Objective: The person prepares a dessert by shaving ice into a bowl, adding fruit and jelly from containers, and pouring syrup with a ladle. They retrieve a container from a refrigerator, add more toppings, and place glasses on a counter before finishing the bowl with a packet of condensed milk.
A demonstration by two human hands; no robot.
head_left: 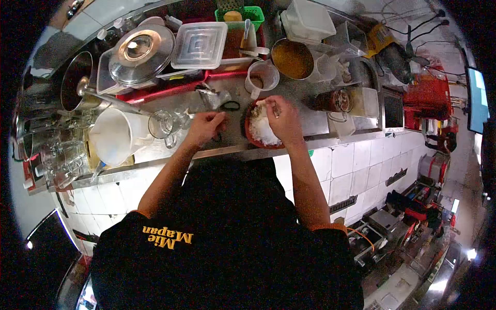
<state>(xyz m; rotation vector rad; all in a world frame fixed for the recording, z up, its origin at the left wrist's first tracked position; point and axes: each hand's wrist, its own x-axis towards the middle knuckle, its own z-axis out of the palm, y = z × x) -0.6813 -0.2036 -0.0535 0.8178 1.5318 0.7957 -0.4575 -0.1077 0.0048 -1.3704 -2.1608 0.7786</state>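
My right hand (284, 120) is over a reddish-brown bowl (249, 135), fingers bent together at its far rim. White, grainy-looking contents (264, 129) fill much of the bowl, with something brownish near the fingertips; what the fingers hold is hidden. To the left, my left hand (205, 127) is closed just above the metal counter (235, 135), thumb against the curled fingers. Whether it pinches anything does not show. Beyond it lie a black loop (230, 106), perhaps a scissor handle, and a crumpled silvery packet (213, 97). A clear measuring jug (262, 77) stands behind the bowl.
Left of me are a glass mug (161, 125), a white pitcher (116, 137) and stacked glassware (62, 160). Behind stand a lidded steel pot (142, 54), a lidded plastic box (199, 45) and a pan of yellowish-brown contents (293, 58). A dark-filled jug (338, 101) sits right.
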